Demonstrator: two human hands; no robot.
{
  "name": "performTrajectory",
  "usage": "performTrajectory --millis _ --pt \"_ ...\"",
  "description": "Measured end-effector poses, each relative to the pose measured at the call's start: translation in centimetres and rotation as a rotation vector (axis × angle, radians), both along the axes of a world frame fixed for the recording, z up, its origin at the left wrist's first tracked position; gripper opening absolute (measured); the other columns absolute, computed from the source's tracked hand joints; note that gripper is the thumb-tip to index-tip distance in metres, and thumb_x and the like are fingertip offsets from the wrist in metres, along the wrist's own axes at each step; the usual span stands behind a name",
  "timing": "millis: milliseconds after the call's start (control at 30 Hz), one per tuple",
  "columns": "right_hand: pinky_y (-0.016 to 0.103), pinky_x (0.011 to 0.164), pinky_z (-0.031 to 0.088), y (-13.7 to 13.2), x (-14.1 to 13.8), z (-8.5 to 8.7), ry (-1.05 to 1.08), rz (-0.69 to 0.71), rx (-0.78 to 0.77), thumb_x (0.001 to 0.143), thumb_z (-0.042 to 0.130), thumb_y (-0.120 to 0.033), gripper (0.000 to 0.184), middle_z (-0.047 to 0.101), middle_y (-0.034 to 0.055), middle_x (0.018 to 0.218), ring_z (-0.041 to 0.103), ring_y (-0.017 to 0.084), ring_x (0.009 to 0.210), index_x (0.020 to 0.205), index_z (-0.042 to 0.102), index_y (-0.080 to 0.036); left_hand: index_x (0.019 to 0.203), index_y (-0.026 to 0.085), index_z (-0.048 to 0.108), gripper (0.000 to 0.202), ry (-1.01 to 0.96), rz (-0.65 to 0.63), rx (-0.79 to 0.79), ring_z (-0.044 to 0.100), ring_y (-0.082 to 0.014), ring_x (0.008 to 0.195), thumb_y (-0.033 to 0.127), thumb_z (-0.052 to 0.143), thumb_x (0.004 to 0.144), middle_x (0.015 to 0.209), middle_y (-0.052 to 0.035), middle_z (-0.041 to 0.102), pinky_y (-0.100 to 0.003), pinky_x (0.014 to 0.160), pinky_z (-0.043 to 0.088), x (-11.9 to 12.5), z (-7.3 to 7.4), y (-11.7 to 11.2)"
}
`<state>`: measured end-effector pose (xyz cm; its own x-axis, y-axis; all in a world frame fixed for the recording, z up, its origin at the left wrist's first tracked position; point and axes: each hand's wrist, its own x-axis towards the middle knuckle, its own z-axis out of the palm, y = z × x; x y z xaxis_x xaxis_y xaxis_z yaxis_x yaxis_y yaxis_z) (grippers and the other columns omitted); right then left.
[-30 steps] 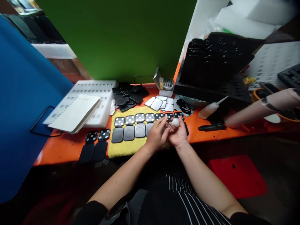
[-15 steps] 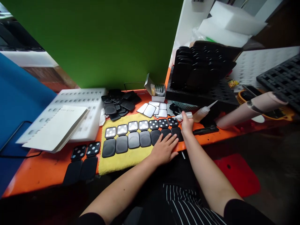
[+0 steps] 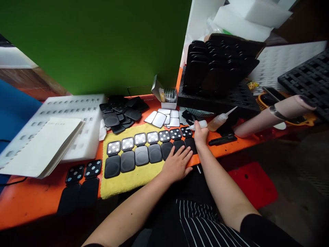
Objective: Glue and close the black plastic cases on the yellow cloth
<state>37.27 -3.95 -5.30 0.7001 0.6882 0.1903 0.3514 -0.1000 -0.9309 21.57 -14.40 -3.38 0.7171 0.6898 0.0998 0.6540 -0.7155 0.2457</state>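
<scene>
A row of several open black hinged cases lies on a yellow cloth, their upper halves dotted with white spots. My left hand rests flat with fingers spread on the lower halves of the rightmost cases. My right hand is closed round a small white squeeze bottle, its nozzle pointing left at the upper half of the rightmost case.
The orange table also bears two more open cases at the left, a white foam tray with a notebook, a heap of black case halves, white rectangular inserts, another squeeze bottle and black trays. Another person's forearm lies at the right.
My hands parted from in front of me. The left hand went down flat onto the cases, and the right carried the white bottle out to the rightmost case. The view swung left.
</scene>
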Motion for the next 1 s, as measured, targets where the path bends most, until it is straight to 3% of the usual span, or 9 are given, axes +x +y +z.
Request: performTrajectory --millis 1000 --pt "0.030 0.064 0.041 -0.31 -0.54 -0.04 -0.196 0.029 0.000 0.074 0.048 -0.047 0.033 0.063 0.0082 0.074 0.058 0.020 0.069 0.077 0.056 -0.015 0.133 0.023 0.026 0.059 0.005 0.001 -0.006 0.021 -0.0228 0.128 0.051 0.035 0.082 0.140 -0.0017 0.027 -0.045 0.105 0.012 -0.10 0.11 -0.05"
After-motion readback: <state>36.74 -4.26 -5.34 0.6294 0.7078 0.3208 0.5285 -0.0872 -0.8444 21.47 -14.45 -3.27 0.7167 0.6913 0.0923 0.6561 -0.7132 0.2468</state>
